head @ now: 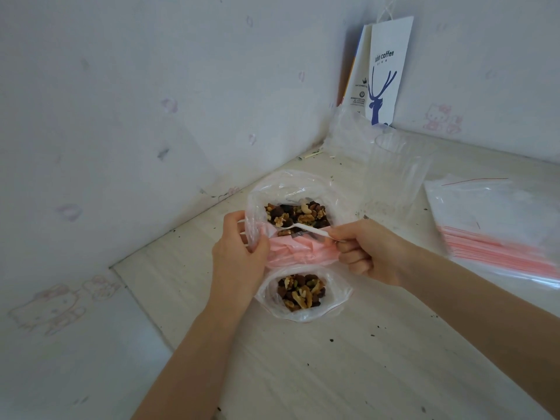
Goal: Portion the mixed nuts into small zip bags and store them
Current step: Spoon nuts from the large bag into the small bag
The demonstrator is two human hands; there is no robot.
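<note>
- Table [333, 374]: pale top, scattered with dark specks; both your forearms reach in over it from the near edge.
- Small zip bag [338, 298]: lies on the table closest to you, between your wrists, with its mouth open. A portion of nuts [301, 294] sits inside (walnut pieces and darker bits).
- Left hand [239, 253]: fingers curled, pinching the left rim of the large clear bag [288, 186]. Whether your palm also touches the small zip bag, cannot tell.
- Right hand [363, 253]: fingers curled, thumb and forefinger pinching the handle end of a white plastic spoon [298, 228].
- Pink plastic [300, 250]: crumpled band between your hands, separating the two bags.
- Spoon bowl lies at the near edge of the mixed nuts [297, 215] in the large clear bag; whether it is loaded, cannot tell.
- Large clear bag: just beyond the small one, mouth wide open.
- Stack of zip bags [500, 222]: flat on the table to your right, red-striped edges toward you, apart from your hands.
- Clear plastic cup [400, 168]: upright, beyond the large bag.
- Paper bag [385, 74]: white with a blue deer print, leaning in the far corner against the wall [151, 101].
</note>
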